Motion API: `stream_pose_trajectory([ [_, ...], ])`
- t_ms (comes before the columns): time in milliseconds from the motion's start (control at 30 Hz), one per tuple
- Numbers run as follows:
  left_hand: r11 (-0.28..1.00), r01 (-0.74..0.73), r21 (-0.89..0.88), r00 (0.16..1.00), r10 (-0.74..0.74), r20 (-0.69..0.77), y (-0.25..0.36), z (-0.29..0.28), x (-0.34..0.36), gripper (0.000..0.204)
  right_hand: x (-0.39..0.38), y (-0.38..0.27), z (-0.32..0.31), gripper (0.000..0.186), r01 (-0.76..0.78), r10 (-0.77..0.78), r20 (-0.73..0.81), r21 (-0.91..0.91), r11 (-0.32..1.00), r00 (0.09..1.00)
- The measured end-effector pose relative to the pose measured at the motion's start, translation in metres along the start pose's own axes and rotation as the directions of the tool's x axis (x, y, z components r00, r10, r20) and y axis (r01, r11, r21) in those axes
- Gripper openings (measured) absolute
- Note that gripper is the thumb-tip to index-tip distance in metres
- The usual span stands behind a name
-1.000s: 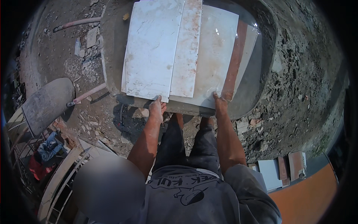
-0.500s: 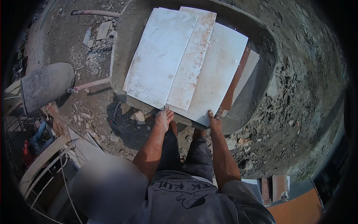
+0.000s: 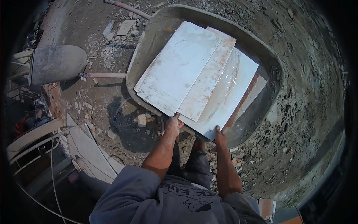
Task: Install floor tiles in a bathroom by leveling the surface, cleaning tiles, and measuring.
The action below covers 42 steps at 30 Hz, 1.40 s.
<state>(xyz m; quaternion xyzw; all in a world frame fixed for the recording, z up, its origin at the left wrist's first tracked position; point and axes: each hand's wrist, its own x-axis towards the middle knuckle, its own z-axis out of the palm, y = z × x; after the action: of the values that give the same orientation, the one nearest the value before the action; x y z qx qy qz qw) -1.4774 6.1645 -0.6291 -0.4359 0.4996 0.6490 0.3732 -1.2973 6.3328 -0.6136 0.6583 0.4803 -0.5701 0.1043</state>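
A stack of pale tiles lies in a wheelbarrow tray [image 3: 274, 59] with water in it. The large white tile on the right [image 3: 227, 100] carries wet streaks. My right hand [image 3: 220, 137] grips its near corner, thumb on top. My left hand [image 3: 172, 127] is closed on the same tile's near edge, thumb up, fingers partly hidden below. Resting over that tile are a narrow, brown-stained white tile [image 3: 208, 84] and, further left, a broad white tile [image 3: 181, 67]. A reddish-brown tile [image 3: 238, 108] and a beige tile [image 3: 254, 94] show under the right side, partly in water.
Two wheelbarrow handles [image 3: 106, 75] point left. Beyond them stands another grey, dusty barrow tray [image 3: 57, 65]. Rubble [image 3: 112, 56] and broken stone cover the ground. Metal rails [image 3: 39, 147] and a pale board [image 3: 87, 149] stand at lower left; stacked tiles [image 3: 266, 207] lie behind my right arm.
Water has run over the right-hand white tile, and the tiles beneath it look more submerged. Both hands keep their hold. The whole view has shifted, with the wheelbarrow now lower and further right.
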Motion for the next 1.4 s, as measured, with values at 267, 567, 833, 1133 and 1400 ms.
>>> stream_pose_trajectory([
  [267, 0.994, -0.109, 0.030, 0.990, 0.106, 0.096, 0.037, -0.003, -0.046, 0.036, -0.032, -0.028, 0.003, 0.058, 0.020, -0.022, 0.086, 0.023, 1.000, 0.996],
  [567, 0.963, -0.185, 0.196, 0.982, 0.173, 0.079, 0.042, 0.014, -0.092, 0.035, -0.089, -0.051, -0.040, 0.058, -0.076, 0.054, 0.197, 0.103, 0.992, 0.979],
  [833, 0.961, -0.174, 0.215, 0.985, 0.171, 0.033, 0.065, 0.018, -0.105, 0.026, -0.071, -0.074, -0.012, 0.046, -0.127, -0.072, 0.379, 0.474, 0.871, 0.922],
  [1133, 0.999, 0.004, -0.032, 0.963, 0.005, 0.268, 0.098, -0.010, -0.090, 0.041, -0.095, -0.091, -0.011, 0.050, 0.106, -0.136, 0.153, 0.193, 0.975, 0.979],
  [1400, 0.946, -0.122, -0.300, 0.888, 0.239, 0.393, 0.112, -0.046, -0.048, 0.028, -0.102, -0.107, 0.001, 0.046, 0.001, 0.011, -0.053, 0.224, 0.975, 0.999],
])
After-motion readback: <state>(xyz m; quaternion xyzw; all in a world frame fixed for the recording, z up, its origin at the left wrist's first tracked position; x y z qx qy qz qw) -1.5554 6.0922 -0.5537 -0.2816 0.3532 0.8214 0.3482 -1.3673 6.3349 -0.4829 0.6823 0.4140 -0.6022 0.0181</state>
